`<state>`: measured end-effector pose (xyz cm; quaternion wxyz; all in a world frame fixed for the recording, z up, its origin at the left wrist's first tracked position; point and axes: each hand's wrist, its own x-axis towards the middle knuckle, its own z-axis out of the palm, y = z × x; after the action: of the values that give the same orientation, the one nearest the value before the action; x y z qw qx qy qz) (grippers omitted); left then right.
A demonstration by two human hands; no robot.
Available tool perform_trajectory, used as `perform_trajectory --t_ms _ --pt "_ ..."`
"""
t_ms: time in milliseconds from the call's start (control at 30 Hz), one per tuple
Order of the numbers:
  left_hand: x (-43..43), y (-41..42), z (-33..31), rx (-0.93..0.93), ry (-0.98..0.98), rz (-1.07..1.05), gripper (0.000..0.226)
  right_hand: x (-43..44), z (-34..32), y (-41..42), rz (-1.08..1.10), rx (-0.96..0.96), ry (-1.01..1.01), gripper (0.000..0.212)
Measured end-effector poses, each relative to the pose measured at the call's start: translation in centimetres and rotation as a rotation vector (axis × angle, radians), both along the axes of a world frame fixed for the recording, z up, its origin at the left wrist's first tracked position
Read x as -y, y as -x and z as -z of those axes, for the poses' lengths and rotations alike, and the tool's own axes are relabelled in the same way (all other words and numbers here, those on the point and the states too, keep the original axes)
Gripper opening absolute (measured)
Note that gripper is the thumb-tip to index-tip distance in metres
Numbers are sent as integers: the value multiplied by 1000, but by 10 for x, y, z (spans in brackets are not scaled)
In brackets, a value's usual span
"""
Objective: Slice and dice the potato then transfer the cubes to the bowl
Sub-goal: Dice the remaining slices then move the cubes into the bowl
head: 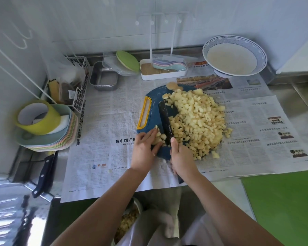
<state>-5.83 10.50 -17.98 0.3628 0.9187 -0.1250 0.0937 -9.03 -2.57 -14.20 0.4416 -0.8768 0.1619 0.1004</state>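
A blue cutting board (pixel 154 101) with a yellow handle lies on newspaper. A large heap of pale potato cubes (pixel 201 119) covers its right half and spills onto the paper. My right hand (pixel 181 157) grips the handle of a black-bladed knife (pixel 165 119), whose blade lies across the board. My left hand (pixel 146 148) rests with straight fingers on a small stack of potato pieces (pixel 159 136) just left of the blade. A blue-rimmed white bowl (pixel 235 55) stands at the back right. A potato end slice (pixel 172 85) sits at the board's far edge.
A white tray with pastel plates (pixel 163 70), a metal container (pixel 103 77) and a wire rack (pixel 78 82) line the back. Stacked plates with a tape roll (pixel 41 121) stand at left. A second knife (pixel 44 173) lies near the left edge. Below the counter a container of potato cubes (pixel 126 222) shows.
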Motion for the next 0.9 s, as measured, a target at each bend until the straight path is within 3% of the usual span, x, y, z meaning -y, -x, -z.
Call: perform_trajectory --t_ms 267,400,533,633,767,900 --pt "1 -1 -4 -43 5 -14 53 5 -7 9 -36 47 105 55" --pt "-1 -1 -6 -71 34 -1 54 4 -12 13 -16 134 21 56" --pt "-6 1 -11 -79 41 13 60 5 -14 14 -44 83 -62 58" --pt "-11 1 -8 -13 -48 -47 63 6 -13 17 -56 88 -61 58" --pt "-13 8 0 25 -152 -129 52 6 -16 23 -58 114 -71 56" --pt "-17 8 0 -95 21 -123 38 6 -20 29 -96 123 -10 56"
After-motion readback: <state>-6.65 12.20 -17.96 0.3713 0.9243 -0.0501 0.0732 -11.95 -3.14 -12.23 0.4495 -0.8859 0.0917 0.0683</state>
